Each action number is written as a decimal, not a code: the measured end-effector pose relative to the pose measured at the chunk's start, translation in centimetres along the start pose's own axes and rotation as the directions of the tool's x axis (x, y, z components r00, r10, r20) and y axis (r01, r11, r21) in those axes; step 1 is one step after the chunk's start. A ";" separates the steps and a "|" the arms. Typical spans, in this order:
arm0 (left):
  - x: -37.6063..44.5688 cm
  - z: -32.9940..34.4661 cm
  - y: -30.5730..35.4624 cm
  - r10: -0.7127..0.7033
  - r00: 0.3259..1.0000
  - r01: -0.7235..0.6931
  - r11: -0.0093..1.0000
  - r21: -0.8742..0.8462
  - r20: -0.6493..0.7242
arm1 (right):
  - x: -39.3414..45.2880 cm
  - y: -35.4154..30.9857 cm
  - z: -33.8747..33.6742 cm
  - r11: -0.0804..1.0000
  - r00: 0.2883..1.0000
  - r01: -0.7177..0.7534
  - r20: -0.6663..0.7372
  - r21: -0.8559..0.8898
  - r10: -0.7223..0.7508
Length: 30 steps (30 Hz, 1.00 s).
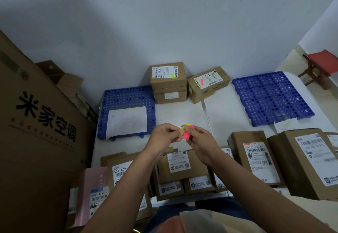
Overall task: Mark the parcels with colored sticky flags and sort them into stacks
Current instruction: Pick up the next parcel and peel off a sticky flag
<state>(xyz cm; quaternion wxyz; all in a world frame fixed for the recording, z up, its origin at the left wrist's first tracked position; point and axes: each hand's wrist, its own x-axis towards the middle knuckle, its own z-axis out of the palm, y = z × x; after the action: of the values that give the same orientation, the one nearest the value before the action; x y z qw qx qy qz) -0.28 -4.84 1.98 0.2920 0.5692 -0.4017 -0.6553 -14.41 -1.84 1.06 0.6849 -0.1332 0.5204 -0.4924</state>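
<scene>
A big carton [36,123] with black print fills the left side, beside the white table [182,112]. Two blue mats lie on the table – the left mat [126,97] under a white sheet [128,121], the right mat [272,97] near the far corner. Between them, against the wall, stands a stack [168,83] of parcels whose top one wears a yellow flag [172,75]; just beside it a parcel [207,83] wears a pink flag [201,81]. More parcels [256,159] crowd the near edge. Above these both hands meet – the right hand [201,141] pinches a pad of flags [187,133], pink and yellow, and the left hand [164,136] has its fingertips curled in at the pad's edge.
</scene>
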 end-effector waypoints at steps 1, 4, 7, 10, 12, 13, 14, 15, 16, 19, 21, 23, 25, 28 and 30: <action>0.0 0.0 0.0 0.016 1.000 -0.016 1.000 0.009 -0.001 | -0.1 -0.1 0.0 1.000 1.000 -0.001 0.003 0.008 0.001; -0.2 0.0 0.0 0.053 0.999 -0.053 0.998 0.044 -0.003 | -0.3 -0.1 0.1 1.000 1.000 0.027 0.009 -0.008 -0.026; -0.3 0.2 0.0 0.083 0.996 -0.082 0.994 0.074 -0.010 | -0.4 -0.1 0.0 0.997 0.997 0.073 0.019 -0.026 -0.073; -0.3 0.2 0.1 0.105 0.994 -0.103 0.987 0.124 -0.006 | -0.4 0.0 -0.1 0.990 0.993 0.114 0.005 -0.081 -0.114; -0.4 0.3 0.1 0.106 0.994 -0.104 0.985 0.140 -0.002 | -0.4 0.0 -0.2 0.984 0.991 0.130 -0.012 -0.119 -0.132; -0.4 0.3 0.1 0.102 0.995 -0.100 0.984 0.145 -0.009 | -0.3 0.1 -0.3 0.980 0.990 0.137 -0.025 -0.142 -0.142; -0.4 0.4 0.0 0.100 0.995 -0.096 0.983 0.155 -0.023 | -0.2 0.1 -0.3 0.976 0.988 0.142 -0.039 -0.166 -0.151; -0.3 0.4 -0.1 0.102 0.994 -0.093 0.981 0.169 -0.045 | -0.2 0.2 -0.4 0.971 0.986 0.148 -0.051 -0.190 -0.161; -0.3 0.5 -0.2 0.108 0.992 -0.094 0.978 0.185 -0.069 | -0.2 0.3 -0.4 0.966 0.983 0.155 -0.062 -0.209 -0.171; -0.1 0.8 -0.5 0.131 0.986 -0.106 0.970 0.218 -0.103 | 0.0 0.6 -0.4 0.949 0.975 0.176 -0.084 -0.262 -0.204; 0.1 0.8 -0.6 0.142 0.985 -0.112 0.960 0.255 -0.101 | 0.1 0.7 -0.4 0.939 0.974 0.175 -0.084 -0.297 -0.209; 0.1 0.7 -0.6 0.126 0.988 -0.102 0.965 0.242 -0.084 | 0.1 0.7 -0.5 0.940 0.981 0.163 -0.056 -0.300 -0.188; 0.0 0.7 -0.5 0.076 0.996 -0.066 0.980 0.188 -0.049 | 0.2 0.7 -0.8 0.941 0.985 0.154 -0.021 -0.301 -0.168; 0.0 0.7 -0.6 0.062 0.996 -0.049 0.982 0.182 -0.065 | 0.4 0.8 -1.2 0.925 0.982 0.153 -0.050 -0.347 -0.181; 0.2 0.4 -0.8 0.079 0.990 -0.053 0.975 0.217 -0.114 | 0.7 1.0 -1.7 0.932 0.974 0.130 -0.133 -0.339 -0.184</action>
<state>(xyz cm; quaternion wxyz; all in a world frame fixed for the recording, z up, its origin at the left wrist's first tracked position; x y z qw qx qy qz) -0.66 -4.57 1.22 0.2747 0.6225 -0.4698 -0.5625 -15.34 -1.42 -0.74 0.5665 -0.2459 0.6369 -0.4613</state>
